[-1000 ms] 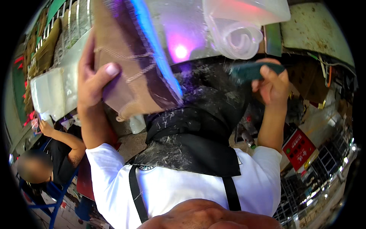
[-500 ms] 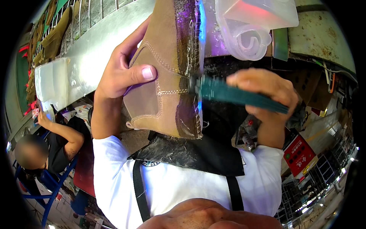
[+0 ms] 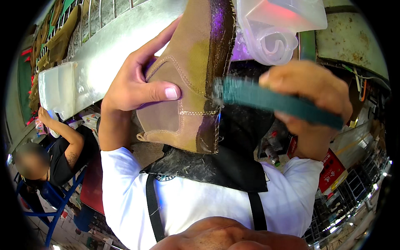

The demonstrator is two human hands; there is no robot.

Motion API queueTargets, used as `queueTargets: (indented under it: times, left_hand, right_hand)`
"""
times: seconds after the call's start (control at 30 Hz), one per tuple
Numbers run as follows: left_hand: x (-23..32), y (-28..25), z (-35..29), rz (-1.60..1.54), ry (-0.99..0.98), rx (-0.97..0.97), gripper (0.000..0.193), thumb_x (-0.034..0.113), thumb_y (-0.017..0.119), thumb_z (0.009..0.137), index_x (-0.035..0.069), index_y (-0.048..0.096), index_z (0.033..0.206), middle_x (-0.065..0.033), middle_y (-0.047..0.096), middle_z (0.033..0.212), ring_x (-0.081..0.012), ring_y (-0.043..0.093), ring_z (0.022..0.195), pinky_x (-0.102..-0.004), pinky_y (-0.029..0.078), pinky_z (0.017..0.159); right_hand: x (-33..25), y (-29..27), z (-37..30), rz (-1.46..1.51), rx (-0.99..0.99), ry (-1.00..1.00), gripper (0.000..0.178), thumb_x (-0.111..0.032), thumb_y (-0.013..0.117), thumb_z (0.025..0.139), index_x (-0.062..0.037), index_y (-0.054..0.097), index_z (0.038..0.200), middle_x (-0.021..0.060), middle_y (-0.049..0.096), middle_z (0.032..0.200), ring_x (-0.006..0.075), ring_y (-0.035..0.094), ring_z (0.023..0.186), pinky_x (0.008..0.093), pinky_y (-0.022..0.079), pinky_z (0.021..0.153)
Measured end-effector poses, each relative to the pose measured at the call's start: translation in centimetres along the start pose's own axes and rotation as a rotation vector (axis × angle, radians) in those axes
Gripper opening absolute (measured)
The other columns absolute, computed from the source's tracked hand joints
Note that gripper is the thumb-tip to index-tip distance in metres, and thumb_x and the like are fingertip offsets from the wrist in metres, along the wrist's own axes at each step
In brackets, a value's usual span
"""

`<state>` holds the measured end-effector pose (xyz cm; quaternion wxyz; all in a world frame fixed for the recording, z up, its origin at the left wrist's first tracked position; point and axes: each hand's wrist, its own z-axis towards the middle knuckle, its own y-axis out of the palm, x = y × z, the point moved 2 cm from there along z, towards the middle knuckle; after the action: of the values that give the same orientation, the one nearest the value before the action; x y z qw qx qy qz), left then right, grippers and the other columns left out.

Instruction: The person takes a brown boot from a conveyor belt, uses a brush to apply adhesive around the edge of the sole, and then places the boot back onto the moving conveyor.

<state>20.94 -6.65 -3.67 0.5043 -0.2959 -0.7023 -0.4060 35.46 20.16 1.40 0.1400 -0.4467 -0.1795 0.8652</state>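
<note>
At the far left, a co-worker's hand (image 3: 45,116) is raised near the translucent box (image 3: 56,89) at the left end of the pale counter (image 3: 121,41). The left hand (image 3: 135,85) is in front of the counter's near edge, its grip on the tan boot (image 3: 193,50): thumb pressed on the near side, fingers behind. A second ago the boot leaned further left, with nothing against it; now it stands nearly straight, its upper part overlapping the counter and its lower end above the black apron (image 3: 183,166). In the last half second it has edged slightly to the right, and the blue glow along its right side has mostly gone.

On that side, the blurred tip of the teal brush (image 3: 266,99) meets or nearly meets the dark band (image 3: 218,46), just above a stitched seam; contact is hard to tell. The right hand (image 3: 310,89), also blurred, has its grip clenched around the brush's handle and has come in from well apart, its wrist now further right. The work seems to have gone from positioning to brushing along that band. Beyond, the clear container (image 3: 277,46) sits toward the counter's right end.
</note>
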Motion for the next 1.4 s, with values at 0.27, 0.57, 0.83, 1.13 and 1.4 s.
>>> queueTargets:
  times: [0.27,0.57,0.83,1.13,1.4]
  left_hand:
    - [0.8,0.8,-0.3,0.013,-0.026,-0.006,0.109,0.013,0.091,0.074,-0.002,0.028,0.162,-0.0176,0.058,0.144,-0.0211,0.06,0.126,-0.0328,0.044,0.109]
    - [0.4,0.1,0.0,0.04,-0.051,0.062,0.11,0.015,0.09,0.071,-0.005,0.029,0.161,-0.0185,0.058,0.143,-0.023,0.059,0.128,-0.0335,0.042,0.111]
    - [-0.6,-1.2,0.0,0.158,-0.02,0.136,0.116,0.032,0.091,0.068,-0.009,0.03,0.158,-0.0215,0.051,0.152,-0.0287,0.052,0.139,-0.0376,0.035,0.118]
    - [-0.7,-1.0,0.0,0.113,-0.067,0.155,0.116,0.034,0.091,0.068,-0.009,0.031,0.158,-0.0215,0.05,0.153,-0.0292,0.051,0.14,-0.038,0.035,0.119]
    - [-0.6,-0.5,0.3,0.11,-0.054,0.149,0.115,0.036,0.09,0.07,-0.009,0.031,0.158,-0.0213,0.05,0.152,-0.0293,0.051,0.14,-0.0385,0.035,0.118]
  right_hand:
    - [-1.3,-1.9,2.4,-0.418,-0.027,-0.034,0.027,-0.001,0.075,0.086,0.0117,0.068,0.109,0.0259,0.073,0.101,0.033,0.074,0.091,0.0377,0.06,0.081]
    - [1.0,0.2,-0.2,0.018,-0.064,-0.058,0.029,-0.002,0.075,0.085,0.0113,0.067,0.109,0.0304,0.072,0.102,0.0344,0.075,0.087,0.038,0.062,0.077]
    - [1.0,2.7,-2.5,0.164,-0.003,-0.026,0.028,-0.004,0.076,0.082,0.0106,0.069,0.105,0.0301,0.072,0.095,0.0297,0.073,0.074,0.0344,0.06,0.064]
    - [0.9,3.1,-1.6,0.147,0.013,-0.049,0.023,-0.008,0.074,0.088,0.0096,0.069,0.101,0.0218,0.074,0.09,0.029,0.075,0.077,0.0344,0.062,0.065]
    - [1.1,2.3,-1.4,-0.004,0.067,-0.109,0.024,-0.004,0.073,0.088,0.0107,0.067,0.106,0.0264,0.073,0.094,0.0341,0.075,0.083,0.0378,0.063,0.072]
